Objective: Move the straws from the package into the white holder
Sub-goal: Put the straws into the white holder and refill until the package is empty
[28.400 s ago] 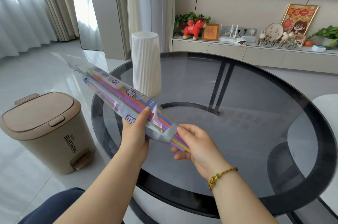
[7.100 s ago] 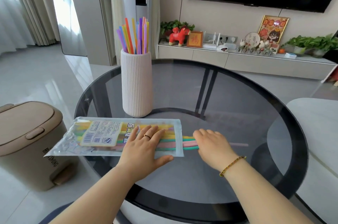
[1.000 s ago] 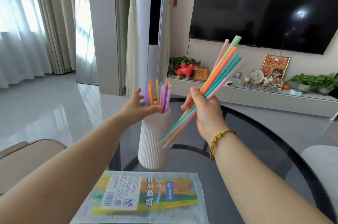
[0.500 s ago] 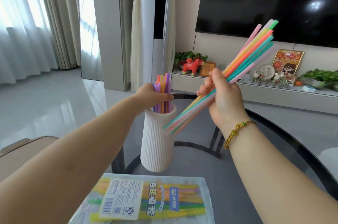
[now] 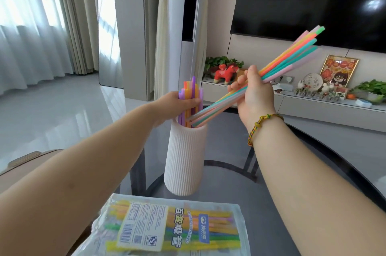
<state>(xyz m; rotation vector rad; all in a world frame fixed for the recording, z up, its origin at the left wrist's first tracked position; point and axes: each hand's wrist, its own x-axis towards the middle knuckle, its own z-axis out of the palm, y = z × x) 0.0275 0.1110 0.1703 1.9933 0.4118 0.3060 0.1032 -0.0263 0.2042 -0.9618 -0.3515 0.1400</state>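
A white ribbed holder point(image 5: 184, 159) stands on the dark glass table point(image 5: 234, 191) with several coloured straws point(image 5: 193, 90) upright in it. My left hand point(image 5: 177, 103) is closed around those standing straws, holding them to the left side of the mouth. My right hand point(image 5: 255, 92) grips a tilted bundle of pastel straws point(image 5: 292, 53); its lower ends reach the holder's rim on the right side. The clear straw package point(image 5: 173, 230) lies flat in front of the holder, with several straws still inside.
A beige lidded bin point(image 5: 27, 161) sits at the left beside the table. Behind are a low TV cabinet point(image 5: 325, 107) with a red toy horse point(image 5: 226, 71) and plants, a black TV and curtains.
My right hand has lowered the bundle so its ends now reach the holder's mouth. My left hand has closed on the standing straws and holds them aside.
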